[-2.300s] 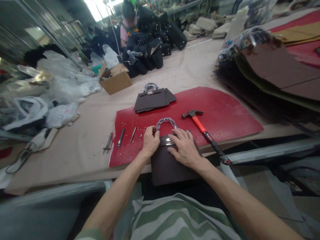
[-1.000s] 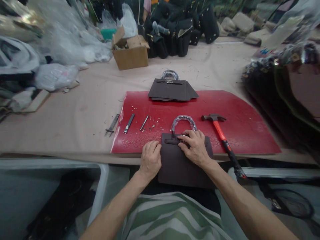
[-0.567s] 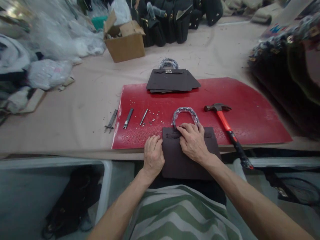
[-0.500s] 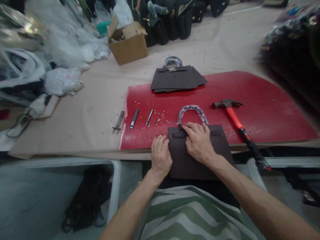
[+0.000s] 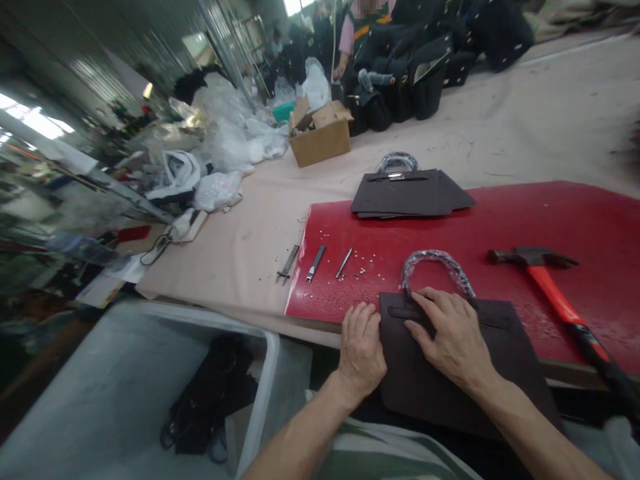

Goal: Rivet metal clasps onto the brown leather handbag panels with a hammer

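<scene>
A dark brown bag panel [image 5: 450, 387] lies across the table's front edge, its arched handle [image 5: 440, 259] wrapped in clear plastic. My left hand [image 5: 363, 350] is closed over the panel's left edge, thumb side hidden. On the panel's upper part rests my right hand [image 5: 450, 333], thumb and index finger apart, near the foot of the handle. A narrow strap slot runs along the top, partly covered by that hand. A claw hammer [image 5: 555, 293] with an orange and black handle lies to the right. A small metal punch rod [image 5: 344, 263] and a flat pronged punch [image 5: 315, 264] lie left of the handle.
Under the work is a red mat [image 5: 525, 220] with small pale bits. Stacked brown panels [image 5: 400, 197] lie at its back. A metal tool [image 5: 287, 265] sits beside the mat. Beyond are a cardboard box [image 5: 323, 143] and black bags [image 5: 425, 80]. A grey bin [image 5: 270, 373] stands front left.
The view has swung left and up, so things appear further right and lower. A person's arm now shows at the back. My hands stay at nearly the same places on the panel.
</scene>
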{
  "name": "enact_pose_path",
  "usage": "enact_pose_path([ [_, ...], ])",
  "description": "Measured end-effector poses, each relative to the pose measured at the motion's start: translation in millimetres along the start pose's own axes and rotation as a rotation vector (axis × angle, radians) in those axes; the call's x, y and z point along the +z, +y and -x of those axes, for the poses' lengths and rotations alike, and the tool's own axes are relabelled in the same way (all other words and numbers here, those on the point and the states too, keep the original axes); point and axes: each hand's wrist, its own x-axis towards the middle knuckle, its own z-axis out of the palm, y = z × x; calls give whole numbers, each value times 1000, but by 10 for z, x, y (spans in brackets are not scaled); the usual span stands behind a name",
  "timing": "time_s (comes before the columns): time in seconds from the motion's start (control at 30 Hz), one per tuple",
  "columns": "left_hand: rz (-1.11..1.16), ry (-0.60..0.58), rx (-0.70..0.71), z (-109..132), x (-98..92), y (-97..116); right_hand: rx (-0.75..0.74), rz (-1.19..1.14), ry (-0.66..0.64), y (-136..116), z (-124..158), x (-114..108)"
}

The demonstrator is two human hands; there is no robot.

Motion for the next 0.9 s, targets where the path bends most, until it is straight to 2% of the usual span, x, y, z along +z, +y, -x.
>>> enact_pose_path([
  [0.1, 83, -12, -27, -79, -108, 4, -53, -9, 1, 46, 25, -12],
  [0.2, 146, 41, -66, -219, -205, -177, -101, -6, -17, 108, 31, -14],
  [0.27, 111, 110, -126, -364, -315, -453, -120, -3, -23, 135, 18, -1],
  [0.33, 11, 159, -214, -539, -491, -831, -120, -2, -32, 134, 1, 14],
  [0.37, -55, 147, -271, -631, -598, -1039, -110, -3, -42, 122, -5, 15],
  [0.47, -311, -7, -547, -914, -913, -1642, -54, -26, -94, 53, -12, -26],
  [0.53, -394, -213, -692, -1096, -1036, -1991, -7, -61, -146, 1, -17, -72],
  [0.6, -440, -444, -772, -1254, -1060, -2263, 43, -88, -188, -38, -29, -100],
  [0.63, -430, -603, -798, -1317, -1046, -2360, 64, -96, -196, -50, -34, -105],
  [0.73, -383, -793, -808, -1441, -984, -2486, 99, -105, -202, -72, -37, -101],
  [0.83, -349, -849, -809, -1472, -934, -2512, 106, -105, -207, -83, -27, -97],
  [0.9, -310, -836, -801, -1444, -905, -2575, 108, -112, -200, -87, -24, -98],
])
